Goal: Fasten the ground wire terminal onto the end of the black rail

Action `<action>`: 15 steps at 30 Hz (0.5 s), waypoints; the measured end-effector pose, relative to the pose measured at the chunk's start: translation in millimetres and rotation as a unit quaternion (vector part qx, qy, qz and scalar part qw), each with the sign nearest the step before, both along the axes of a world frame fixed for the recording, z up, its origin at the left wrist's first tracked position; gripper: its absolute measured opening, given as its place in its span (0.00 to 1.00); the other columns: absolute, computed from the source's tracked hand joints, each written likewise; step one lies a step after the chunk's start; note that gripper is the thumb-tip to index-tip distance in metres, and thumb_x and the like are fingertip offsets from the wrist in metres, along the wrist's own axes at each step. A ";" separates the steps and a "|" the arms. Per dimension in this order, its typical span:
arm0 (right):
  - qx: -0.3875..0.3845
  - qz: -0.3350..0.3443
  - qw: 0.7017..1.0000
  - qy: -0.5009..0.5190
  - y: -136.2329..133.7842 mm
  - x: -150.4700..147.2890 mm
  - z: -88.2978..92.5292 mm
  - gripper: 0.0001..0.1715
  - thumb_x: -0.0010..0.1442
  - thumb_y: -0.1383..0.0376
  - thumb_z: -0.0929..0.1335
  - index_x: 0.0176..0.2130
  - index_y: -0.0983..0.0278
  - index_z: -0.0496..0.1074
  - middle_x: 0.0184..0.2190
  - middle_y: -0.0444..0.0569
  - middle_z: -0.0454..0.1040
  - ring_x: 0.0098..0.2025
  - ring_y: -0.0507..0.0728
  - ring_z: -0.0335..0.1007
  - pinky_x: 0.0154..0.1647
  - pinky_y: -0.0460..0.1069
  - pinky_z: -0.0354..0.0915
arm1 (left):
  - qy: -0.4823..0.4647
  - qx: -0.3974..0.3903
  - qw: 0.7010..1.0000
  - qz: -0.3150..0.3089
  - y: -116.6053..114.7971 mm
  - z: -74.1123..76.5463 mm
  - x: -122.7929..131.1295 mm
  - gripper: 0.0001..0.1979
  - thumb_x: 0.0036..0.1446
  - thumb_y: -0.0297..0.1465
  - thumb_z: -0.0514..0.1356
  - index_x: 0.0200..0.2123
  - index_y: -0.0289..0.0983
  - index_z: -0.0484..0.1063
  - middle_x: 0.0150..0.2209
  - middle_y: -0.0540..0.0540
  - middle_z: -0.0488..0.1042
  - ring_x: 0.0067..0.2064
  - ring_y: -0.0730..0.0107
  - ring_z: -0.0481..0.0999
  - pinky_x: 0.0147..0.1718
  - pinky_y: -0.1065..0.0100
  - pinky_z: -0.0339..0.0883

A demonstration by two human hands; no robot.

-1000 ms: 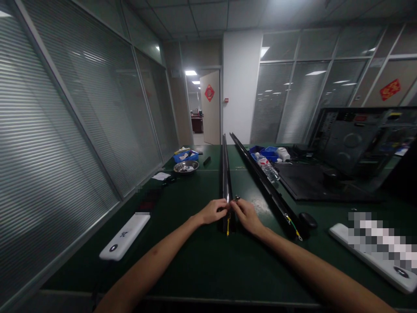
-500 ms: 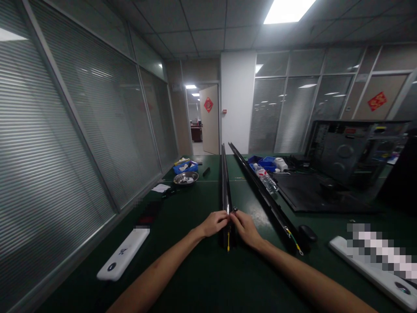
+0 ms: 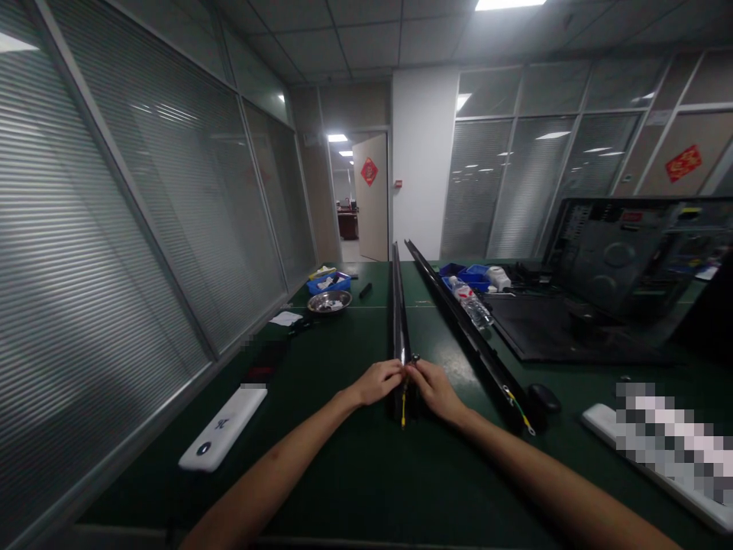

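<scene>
A long black rail point(image 3: 397, 305) lies lengthwise down the middle of the green table point(image 3: 366, 473), its near end between my hands. My left hand point(image 3: 375, 382) grips the rail's near end from the left, fingers curled. My right hand point(image 3: 436, 389) pinches a small metal part at the rail's top, fingers closed. A yellow wire point(image 3: 403, 409) hangs from the rail's end. A second black rail point(image 3: 458, 321) lies to the right, with a yellow-green wire point(image 3: 520, 409) at its near end.
A white flat device point(image 3: 223, 428) lies at the left, another white device point(image 3: 658, 466) at the right. A metal bowl point(image 3: 329, 301), blue bins point(image 3: 327, 281), a water bottle point(image 3: 470, 302), a black mouse point(image 3: 544, 397) and an open computer case point(image 3: 630, 260) stand further back.
The head camera tilted up and then back down, so the scene shifted. Both hands stay together at the rail's near end.
</scene>
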State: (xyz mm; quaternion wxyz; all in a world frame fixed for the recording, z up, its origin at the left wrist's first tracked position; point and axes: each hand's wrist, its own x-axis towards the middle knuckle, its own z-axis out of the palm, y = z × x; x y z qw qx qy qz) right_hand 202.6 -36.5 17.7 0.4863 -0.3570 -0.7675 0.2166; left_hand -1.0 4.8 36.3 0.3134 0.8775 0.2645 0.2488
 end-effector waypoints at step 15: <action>-0.012 0.018 1.000 0.003 1.6 3.1 -1.0 0.23 0.74 0.53 0.60 0.33 0.63 0.70 0.29 0.45 0.70 0.31 0.54 0.66 0.33 0.48 0.62 | -0.005 0.026 1.000 -0.007 4.9 -3.1 -0.2 0.15 0.70 0.32 0.50 0.37 0.34 0.74 0.41 0.44 0.73 0.42 0.64 0.74 0.47 0.67 0.67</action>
